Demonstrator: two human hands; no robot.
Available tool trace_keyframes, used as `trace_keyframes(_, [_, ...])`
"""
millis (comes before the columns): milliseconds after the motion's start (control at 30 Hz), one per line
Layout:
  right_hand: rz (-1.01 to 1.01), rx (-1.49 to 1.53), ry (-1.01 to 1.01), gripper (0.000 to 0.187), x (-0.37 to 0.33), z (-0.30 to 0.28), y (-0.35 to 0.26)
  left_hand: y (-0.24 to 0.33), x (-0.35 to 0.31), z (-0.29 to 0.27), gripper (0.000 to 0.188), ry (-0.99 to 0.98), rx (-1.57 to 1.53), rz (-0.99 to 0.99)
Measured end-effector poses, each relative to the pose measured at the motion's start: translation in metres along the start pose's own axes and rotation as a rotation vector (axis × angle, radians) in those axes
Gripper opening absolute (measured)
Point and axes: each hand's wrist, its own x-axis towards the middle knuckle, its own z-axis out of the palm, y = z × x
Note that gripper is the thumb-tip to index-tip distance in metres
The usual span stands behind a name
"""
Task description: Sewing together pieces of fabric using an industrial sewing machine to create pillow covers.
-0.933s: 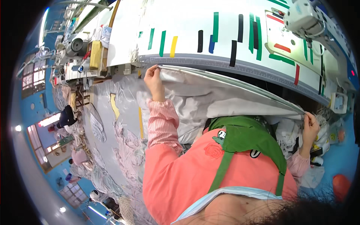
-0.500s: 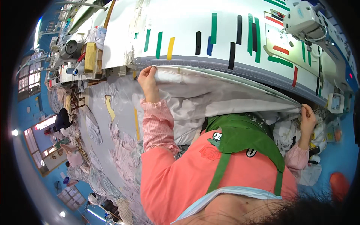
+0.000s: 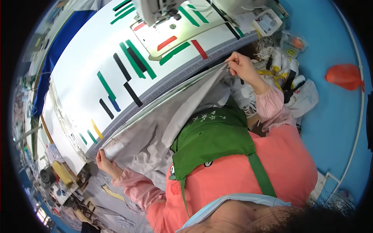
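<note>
A pale grey-white cloth (image 3: 145, 134) is stretched along the front edge of a white sewing table (image 3: 81, 105), its edge taut between my hands. My left hand (image 3: 107, 163) pinches one corner of the cloth beside the left end of the table edge. At the other end, my right hand (image 3: 243, 69) is closed on the cloth's far right corner. Below the taut edge the fabric hangs in loose folds over my lap, against my green apron (image 3: 213, 134). A grey ruler strip (image 3: 171, 80) runs along the table edge just beyond the cloth.
Over the table hangs a sewing machine head (image 3: 155, 9), with its metal plate beneath. Coloured tape strips mark the tabletop. Thread spools (image 3: 278, 64) and bundled white material lie right of my right hand. A red bag (image 3: 344, 77) is farther right; heaped fabric (image 3: 112, 206) lies lower left.
The view has swung right, bringing the machine head nearer the middle. Both hands keep their hold on the cloth's two corners, and its edge stays taut.
</note>
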Motion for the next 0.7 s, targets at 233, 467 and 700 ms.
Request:
trace_keyframes(233, [-0.013,-0.134,-0.054,0.005,0.013,-0.004,0.003,-0.007,0.008,-0.005,0.017,0.02,-0.03,-0.038])
trace_keyframes(467, [0.036,-0.119,-0.089,0.007,0.022,-0.002,0.005,0.001,0.002,-0.003,0.018,0.006,-0.026,-0.035])
trace_keyframes(700, [-0.144,-0.39,-0.084,0.026,0.026,-0.005,0.004,-0.002,0.003,-0.003,0.017,0.005,-0.01,-0.026])
